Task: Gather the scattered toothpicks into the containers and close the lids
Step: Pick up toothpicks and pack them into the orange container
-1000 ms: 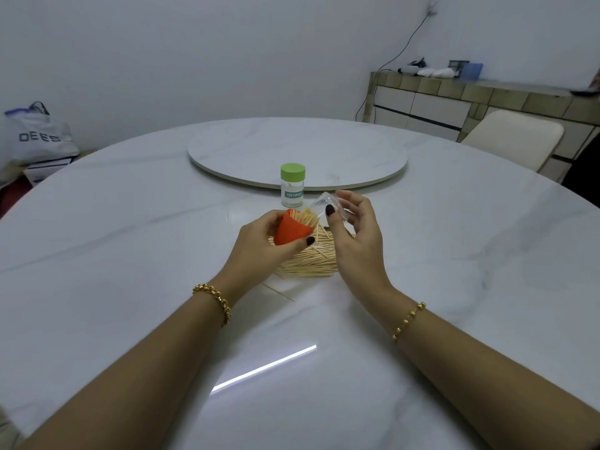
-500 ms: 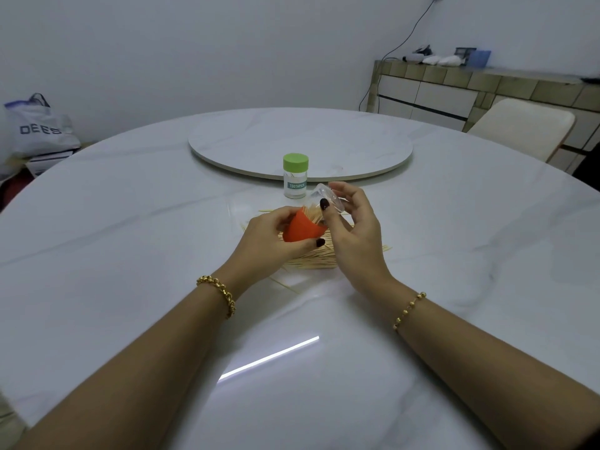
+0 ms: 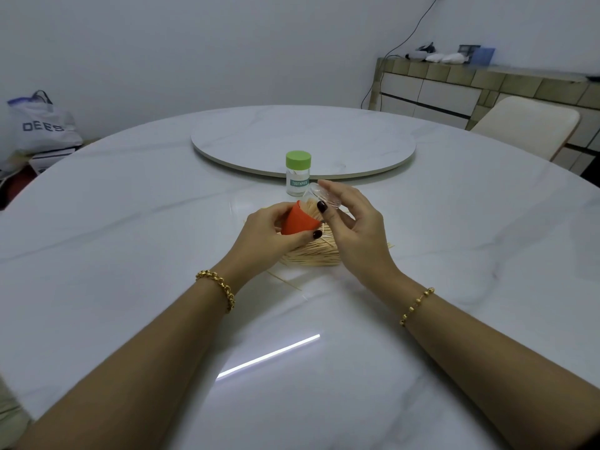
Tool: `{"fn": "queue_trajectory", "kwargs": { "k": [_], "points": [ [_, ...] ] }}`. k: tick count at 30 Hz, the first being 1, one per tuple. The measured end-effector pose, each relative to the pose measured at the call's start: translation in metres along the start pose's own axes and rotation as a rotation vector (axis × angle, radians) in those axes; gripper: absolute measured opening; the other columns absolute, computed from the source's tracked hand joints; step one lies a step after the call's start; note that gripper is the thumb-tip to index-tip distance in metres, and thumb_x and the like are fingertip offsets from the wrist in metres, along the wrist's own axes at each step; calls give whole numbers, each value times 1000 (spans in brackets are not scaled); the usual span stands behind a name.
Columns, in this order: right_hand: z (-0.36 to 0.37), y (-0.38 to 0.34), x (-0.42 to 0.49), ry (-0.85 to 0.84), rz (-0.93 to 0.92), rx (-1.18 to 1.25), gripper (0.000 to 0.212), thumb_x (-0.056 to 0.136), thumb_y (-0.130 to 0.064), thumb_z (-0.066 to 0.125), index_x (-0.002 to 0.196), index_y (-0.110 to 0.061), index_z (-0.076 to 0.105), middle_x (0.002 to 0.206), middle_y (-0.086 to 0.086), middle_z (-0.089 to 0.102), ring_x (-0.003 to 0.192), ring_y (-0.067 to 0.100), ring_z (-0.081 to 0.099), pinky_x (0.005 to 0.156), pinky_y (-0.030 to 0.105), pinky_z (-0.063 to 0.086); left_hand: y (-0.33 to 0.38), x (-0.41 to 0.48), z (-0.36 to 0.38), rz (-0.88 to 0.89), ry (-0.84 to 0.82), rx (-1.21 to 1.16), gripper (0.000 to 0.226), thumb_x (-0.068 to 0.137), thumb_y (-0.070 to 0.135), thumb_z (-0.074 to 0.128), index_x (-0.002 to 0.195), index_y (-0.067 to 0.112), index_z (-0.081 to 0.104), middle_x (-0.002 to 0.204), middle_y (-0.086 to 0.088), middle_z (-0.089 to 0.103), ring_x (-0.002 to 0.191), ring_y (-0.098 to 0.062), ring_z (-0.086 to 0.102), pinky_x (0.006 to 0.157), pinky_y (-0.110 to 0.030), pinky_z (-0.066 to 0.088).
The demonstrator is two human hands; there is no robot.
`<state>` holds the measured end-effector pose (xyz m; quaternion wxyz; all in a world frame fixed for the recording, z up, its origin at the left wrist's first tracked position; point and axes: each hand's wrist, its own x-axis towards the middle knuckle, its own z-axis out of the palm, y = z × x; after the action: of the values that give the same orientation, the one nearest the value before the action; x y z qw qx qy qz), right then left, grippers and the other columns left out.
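Left hand: the left hand (image 3: 269, 232) is gripping the orange piece (image 3: 297, 220), thumb and fingers curling round it, its open end tilting up and to the right.
Bundle: a bundle of toothpicks (image 3: 312, 208) is sticking out of that open end.
Right hand: the right hand (image 3: 354, 228) is pinching the clear piece (image 3: 326, 196) between thumb and fingertips, holding it just above the bundle's tips; whether the two are touching cannot be told.
Loose pile: a toothpick pile (image 3: 311, 254) is lying on the table (image 3: 130, 222) directly under both hands, partly hidden by them.
Strays: a few single toothpicks (image 3: 284, 280) are lying just nearer than the pile, between the wrists.
Green-lidded container: the green-lidded container (image 3: 298, 173) is standing upright and closed just beyond the hands, at the near edge of the turntable (image 3: 292, 134).
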<state>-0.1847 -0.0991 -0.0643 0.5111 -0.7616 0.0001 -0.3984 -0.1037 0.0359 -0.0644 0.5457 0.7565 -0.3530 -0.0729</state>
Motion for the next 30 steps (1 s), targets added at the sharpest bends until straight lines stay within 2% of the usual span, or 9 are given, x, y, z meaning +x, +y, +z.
{"fn": "queue_trajectory", "kwargs": {
  "k": [5, 11, 16, 20, 24, 27, 30],
  "points": [
    [-1, 1, 0, 1, -10, -11, 32, 92, -8, 58, 124, -10, 61, 118, 4, 61, 109, 6, 58, 94, 29, 50, 1, 0, 0, 16, 8, 48, 43, 74, 26, 80, 114, 28, 63, 105, 6, 69, 98, -11, 64, 91, -37, 54],
    [-4, 1, 1, -47, -11, 40, 31, 93, -7, 56, 124, -10, 61, 120, 5, 61, 112, 5, 56, 91, 21, 48, 1, 0, -1, -18, -54, -24, 54, 66, 38, 78, 116, 23, 65, 105, 5, 71, 98, -14, 67, 89, -38, 55],
    [-9, -1, 5, -126, 14, 86, 31, 93, -3, 54, 123, -11, 61, 121, 8, 63, 116, 14, 57, 91, 23, 50, 8, 0, -11, -64, -168, -120, 39, 80, 18, 75, 117, 17, 65, 103, 1, 73, 96, -12, 68, 81, -21, 54],
    [-11, -7, 6, -150, 19, 88, 31, 93, -6, 57, 123, -12, 60, 122, 6, 63, 116, 12, 58, 91, 23, 50, 9, 0, -14, -89, -204, -165, 43, 81, 18, 72, 123, 12, 63, 106, -1, 72, 97, -12, 68, 81, -18, 53],
    [-12, -11, 7, -178, 81, 109, 33, 92, -13, 59, 125, -14, 58, 120, 1, 64, 111, 3, 59, 85, 13, 47, 11, -1, -13, -92, -227, -184, 43, 81, 21, 72, 122, 15, 63, 106, 0, 72, 96, -9, 68, 79, -17, 52],
    [-12, -10, 9, -201, 82, 114, 31, 94, -12, 57, 125, -10, 59, 118, 6, 66, 109, 12, 62, 85, 19, 49, 12, -1, -13, -101, -256, -212, 35, 80, 23, 71, 114, 19, 66, 102, 2, 73, 93, -6, 68, 77, -15, 52],
    [-14, -11, 10, -254, 95, 156, 33, 94, -14, 56, 127, -10, 57, 122, 7, 65, 113, 14, 62, 92, 27, 50, 12, -1, -14, -119, -291, -307, 37, 73, 32, 68, 108, 18, 67, 103, -2, 73, 98, -13, 68, 85, -22, 53]
  ]
}}
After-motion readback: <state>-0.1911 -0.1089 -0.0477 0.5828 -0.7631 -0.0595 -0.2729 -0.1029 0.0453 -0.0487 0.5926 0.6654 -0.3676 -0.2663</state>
